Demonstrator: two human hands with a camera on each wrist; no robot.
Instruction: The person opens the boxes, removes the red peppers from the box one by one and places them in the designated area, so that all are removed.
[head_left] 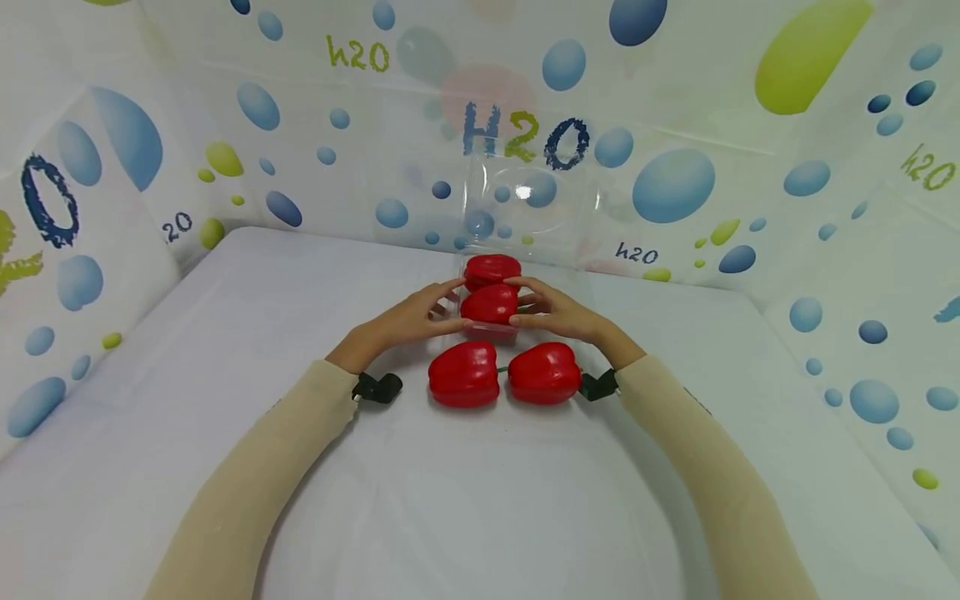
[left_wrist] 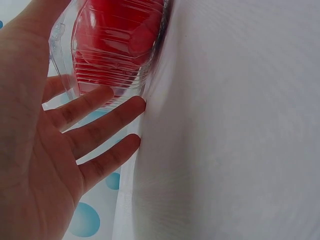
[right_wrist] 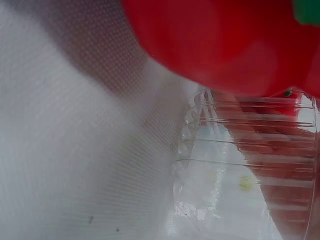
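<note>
A clear plastic clamshell container (head_left: pixel 495 332) lies between both hands with two red bell peppers in it, a rear one (head_left: pixel 492 271) and a front one (head_left: pixel 490 305). My left hand (head_left: pixel 408 318) is at its left side, thumb at the near edge. In the left wrist view the fingers (left_wrist: pixel 102 127) spread nearly straight beside the ribbed plastic. From the right, my right hand (head_left: pixel 561 312) reaches in, its index fingertip and thumb at the front pepper's right end. A large red pepper (right_wrist: pixel 215 45) fills the top of the right wrist view; skin shows through the plastic, whose hand I cannot tell.
Two more red bell peppers, a left one (head_left: pixel 463 375) and a right one (head_left: pixel 544 373), lie on the white tabletop (head_left: pixel 480 500) in front of the container. The container's clear lid (head_left: pixel 528 196) stands raised against the patterned backdrop (head_left: pixel 420 108). Black wrist cameras sit at both cuffs.
</note>
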